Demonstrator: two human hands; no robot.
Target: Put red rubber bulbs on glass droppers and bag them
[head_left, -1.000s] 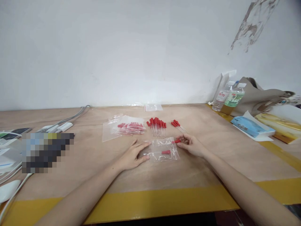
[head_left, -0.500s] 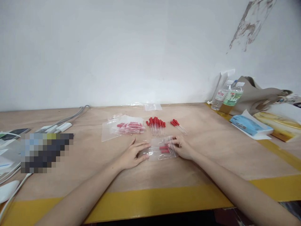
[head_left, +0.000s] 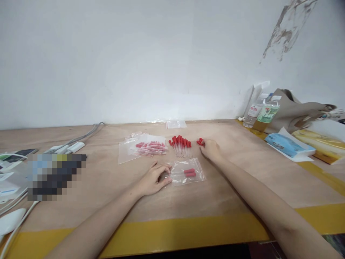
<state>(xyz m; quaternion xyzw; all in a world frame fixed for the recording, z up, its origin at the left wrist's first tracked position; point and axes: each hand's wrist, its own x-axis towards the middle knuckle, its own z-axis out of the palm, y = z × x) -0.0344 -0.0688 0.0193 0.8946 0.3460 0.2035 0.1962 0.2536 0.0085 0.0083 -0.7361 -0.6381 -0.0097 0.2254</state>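
Note:
At the left end of a clear zip-lock bag [head_left: 199, 174], my left hand [head_left: 154, 179] has thumb and fingers closed on the edge. Two droppers with red bulbs [head_left: 189, 172] lie inside this bag. My right hand [head_left: 211, 150] is at the small group of droppers [head_left: 199, 141] on the right, its fingertips closed on one; the hand hides their glass stems. Between the hands and farther back lies a larger fan of red-bulbed droppers [head_left: 180, 142]. Left of it is a pile of bagged droppers [head_left: 152, 147].
A flat plastic bag [head_left: 176, 124] lies by the wall. On the right are two bottles [head_left: 266, 113], a blue tissue pack [head_left: 289, 144], a yellow pack [head_left: 318, 144] and a grey-brown bag [head_left: 293, 108]. Cables [head_left: 81, 136] and white chargers [head_left: 75, 147] lie on the left.
My right hand has let go of the zip-lock bag and moved up and right to the small dropper group. My left hand stays at the bag's left end.

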